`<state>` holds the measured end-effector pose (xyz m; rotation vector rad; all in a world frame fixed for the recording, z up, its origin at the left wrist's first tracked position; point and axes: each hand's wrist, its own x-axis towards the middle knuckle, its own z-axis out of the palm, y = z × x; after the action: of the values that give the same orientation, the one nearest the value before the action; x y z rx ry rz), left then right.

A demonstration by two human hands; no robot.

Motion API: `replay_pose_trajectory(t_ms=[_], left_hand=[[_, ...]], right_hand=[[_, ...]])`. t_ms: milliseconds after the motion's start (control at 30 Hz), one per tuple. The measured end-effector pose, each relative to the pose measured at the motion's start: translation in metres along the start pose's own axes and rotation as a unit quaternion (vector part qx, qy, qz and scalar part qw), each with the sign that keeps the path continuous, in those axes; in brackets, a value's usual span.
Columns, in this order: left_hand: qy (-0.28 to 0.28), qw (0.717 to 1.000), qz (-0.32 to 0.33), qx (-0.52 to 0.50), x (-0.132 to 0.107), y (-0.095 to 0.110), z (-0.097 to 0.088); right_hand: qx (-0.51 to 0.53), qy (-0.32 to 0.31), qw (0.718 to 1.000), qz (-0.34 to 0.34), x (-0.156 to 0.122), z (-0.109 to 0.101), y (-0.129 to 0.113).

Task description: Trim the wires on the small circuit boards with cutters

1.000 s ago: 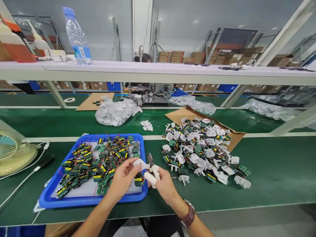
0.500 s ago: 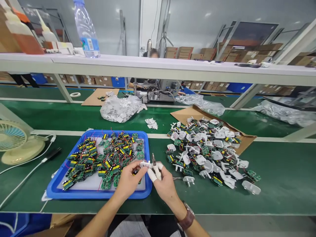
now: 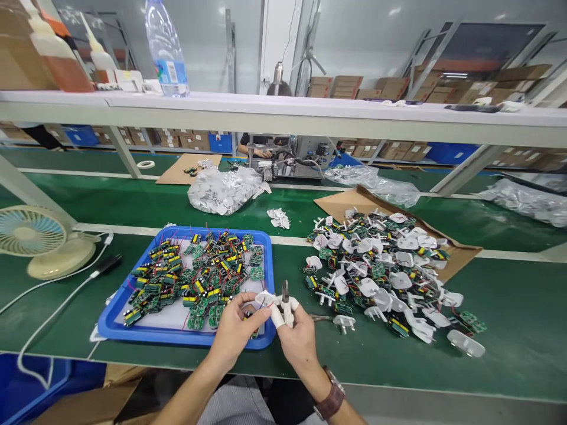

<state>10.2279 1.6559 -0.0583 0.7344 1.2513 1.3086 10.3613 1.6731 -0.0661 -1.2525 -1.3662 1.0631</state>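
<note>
My left hand (image 3: 234, 327) pinches a small white plug piece (image 3: 264, 298) over the near right corner of a blue tray (image 3: 110, 316). My right hand (image 3: 297, 333), with white finger cots and a brown watch on the wrist, grips small cutting pliers (image 3: 286, 293) whose tip points up beside the plug piece. Both hands are closed and meet above the tray's edge. The tray holds several green circuit boards (image 3: 195, 277) with red wires. A heap of white plug shells mixed with boards (image 3: 381, 268) lies just right of my right hand.
A small fan (image 3: 38, 239) with a white cable stands at the left. A bag of white parts (image 3: 224, 190) and cardboard sheets lie farther back on the green belt. A shelf (image 3: 283, 115) with a water bottle (image 3: 166, 50) runs overhead. Another person sits behind a machine (image 3: 283, 162).
The view has shifted, so everything sits a little lower and to the right in frame. My hands stay together with the plug piece and pliers, hardly moved relative to the tray.
</note>
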Motion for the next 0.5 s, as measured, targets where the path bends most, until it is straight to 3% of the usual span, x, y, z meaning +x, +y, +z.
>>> replay_pose_trajectory(t_ms=[100,233,367,500], left_hand=[[-0.019,0.997,0.026,0.067,-0.001,0.003,-0.007],[-0.031,0.978,0.128,0.163,-0.006,0.009,-0.014],[-0.107,0.977,0.115,0.144,-0.005,0.015,-0.013],[-0.088,0.984,0.105,0.117,0.003,0.016,-0.014]], right_hand=[[0.001,0.003,1.000,-0.006,-0.003,0.001,0.001],[0.013,0.006,1.000,0.000,-0.006,0.003,0.001],[0.014,-0.009,1.000,0.009,-0.004,0.003,0.000],[0.016,-0.038,0.999,0.015,0.001,-0.007,-0.001]])
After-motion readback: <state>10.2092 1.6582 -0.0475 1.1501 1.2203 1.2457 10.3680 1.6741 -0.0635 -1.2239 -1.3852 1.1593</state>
